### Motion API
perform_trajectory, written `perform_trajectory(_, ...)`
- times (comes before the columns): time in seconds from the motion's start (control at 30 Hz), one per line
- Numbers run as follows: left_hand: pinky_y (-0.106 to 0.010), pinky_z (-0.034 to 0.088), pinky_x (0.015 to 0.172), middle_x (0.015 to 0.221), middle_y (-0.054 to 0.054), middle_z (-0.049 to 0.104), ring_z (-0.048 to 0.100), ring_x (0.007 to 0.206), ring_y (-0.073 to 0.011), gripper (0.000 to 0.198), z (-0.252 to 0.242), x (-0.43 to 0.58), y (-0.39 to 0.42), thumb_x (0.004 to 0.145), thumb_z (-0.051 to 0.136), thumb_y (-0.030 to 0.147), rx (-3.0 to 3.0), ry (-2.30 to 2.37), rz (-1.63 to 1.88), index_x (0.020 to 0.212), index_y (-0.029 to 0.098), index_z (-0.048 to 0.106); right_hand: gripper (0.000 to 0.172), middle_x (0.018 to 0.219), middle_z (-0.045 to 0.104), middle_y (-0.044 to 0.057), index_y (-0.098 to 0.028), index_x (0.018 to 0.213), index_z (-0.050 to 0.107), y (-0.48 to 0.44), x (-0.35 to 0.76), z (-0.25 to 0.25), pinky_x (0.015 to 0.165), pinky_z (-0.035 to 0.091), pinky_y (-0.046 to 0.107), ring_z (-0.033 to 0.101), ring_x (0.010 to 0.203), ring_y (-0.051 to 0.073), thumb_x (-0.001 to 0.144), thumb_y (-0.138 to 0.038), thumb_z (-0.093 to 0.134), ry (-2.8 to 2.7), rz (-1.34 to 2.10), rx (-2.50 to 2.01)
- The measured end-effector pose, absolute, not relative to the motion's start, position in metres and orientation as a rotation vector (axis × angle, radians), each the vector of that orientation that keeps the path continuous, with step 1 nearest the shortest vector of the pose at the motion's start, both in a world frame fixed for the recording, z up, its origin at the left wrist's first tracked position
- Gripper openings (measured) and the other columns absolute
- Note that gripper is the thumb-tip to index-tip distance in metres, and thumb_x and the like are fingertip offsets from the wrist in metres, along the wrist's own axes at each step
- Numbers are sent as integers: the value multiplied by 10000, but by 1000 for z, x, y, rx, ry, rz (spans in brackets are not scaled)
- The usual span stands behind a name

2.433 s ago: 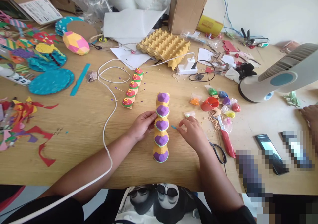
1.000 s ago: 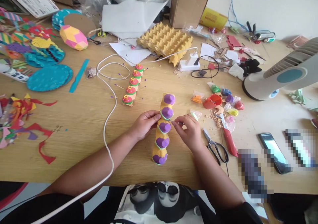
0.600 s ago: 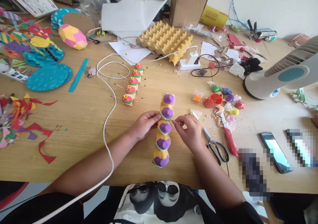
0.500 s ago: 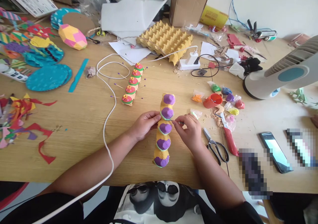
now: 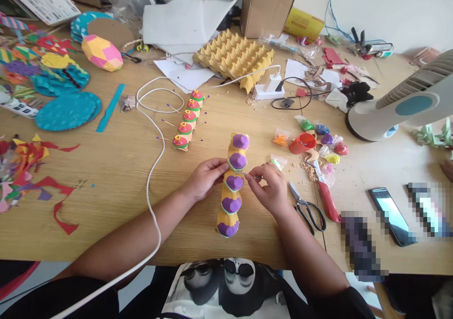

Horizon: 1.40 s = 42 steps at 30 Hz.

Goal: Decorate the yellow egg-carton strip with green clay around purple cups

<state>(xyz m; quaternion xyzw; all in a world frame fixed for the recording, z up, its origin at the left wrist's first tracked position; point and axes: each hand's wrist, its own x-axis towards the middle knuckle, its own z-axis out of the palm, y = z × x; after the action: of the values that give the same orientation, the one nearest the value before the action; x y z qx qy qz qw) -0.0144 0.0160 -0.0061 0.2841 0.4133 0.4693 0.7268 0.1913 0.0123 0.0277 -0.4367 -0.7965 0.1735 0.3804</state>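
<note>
A strip of yellow egg carton (image 5: pixel 230 217) lies upright-bumps-up before me, its humps capped in purple clay with pale green edging. My left hand (image 5: pixel 207 177) grips its left side beside the second hump from the far end, thumb against the carton. In my right hand (image 5: pixel 269 184) a thin metal tool (image 5: pixel 255 176) is pinched between thumb and fingers. Its tip touches or nearly touches the lower edge of that same hump; the tip is too small to make out. Farther off rests a finished-looking carton caterpillar (image 5: pixel 189 116) with red and green humps and pins along its sides.
Scissors (image 5: pixel 305 208), a red-handled knife (image 5: pixel 329 198) and a phone (image 5: pixel 392 217) lie to the right. Bags of coloured clay surround an orange cup (image 5: pixel 303 142). A fan (image 5: pixel 389 106) stands far right. A white cable (image 5: pixel 155 210) crosses over my left forearm. An egg tray (image 5: pixel 235 57) sits behind.
The tool in my right hand now reaches farther left across the carton, below the second hump. The strip's near end has shifted slightly left. My left hand stays in place.
</note>
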Motion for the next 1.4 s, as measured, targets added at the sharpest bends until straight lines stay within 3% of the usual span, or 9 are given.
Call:
perform_trajectory(0.33,-232,502,637,812,-25,730,645,705,-131,283,-9,-15,16,757,806,405,691,924,1032,938,190,775,65,789,682,29,-244,921,618,12,192,24,725,474,352,597,734,189,946,-201,576,-2131,463,-1065)
perform_trajectory(0.77,-258,531,671,819,-39,739,674,748,-160,291,-9,-15,15,750,811,405,695,931,1028,925,176,766,96,698,643,16,-235,857,604,11,188,25,669,458,332,558,660,177,949,-212,589,-2098,346,-1120)
perform_trajectory(1.03,-225,511,646,787,-14,722,648,704,-126,253,-9,-16,14,755,816,379,673,914,1022,893,176,756,99,684,635,3,-228,839,597,11,186,22,652,444,318,549,640,163,918,-180,631,-2045,340,-1093)
perform_trajectory(1.4,-244,486,603,787,-32,714,600,642,-126,222,-4,-18,16,783,790,380,574,830,997,899,191,775,105,720,638,5,-230,846,597,15,193,27,627,447,314,575,670,160,898,-143,622,-1960,552,-999)
